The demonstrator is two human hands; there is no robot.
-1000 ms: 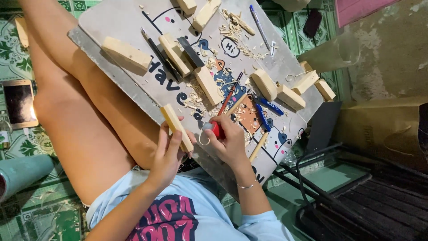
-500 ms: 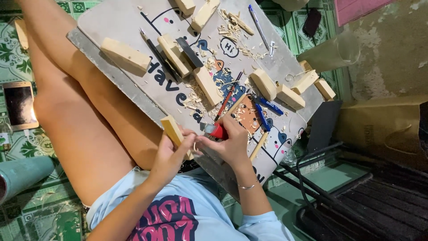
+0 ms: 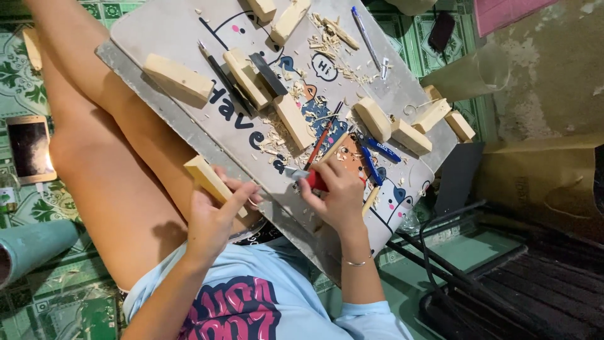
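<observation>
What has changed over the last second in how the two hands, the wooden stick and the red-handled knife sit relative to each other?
The left hand has drawn the wooden stick out to the left, off the board's edge and away from the right hand. The right hand still grips the red-handled knife in about the same spot. The wood blocks and tools on the board have not moved.

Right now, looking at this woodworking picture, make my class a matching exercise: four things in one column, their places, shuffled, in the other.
Things:
1. wood stick
2. red knife
3. phone
4. blue pen

Places:
A. on the floor tiles
B. in the left hand
C. at the board's far end
D. in the right hand

Pairs: 1-B, 2-D, 3-A, 4-C
</observation>
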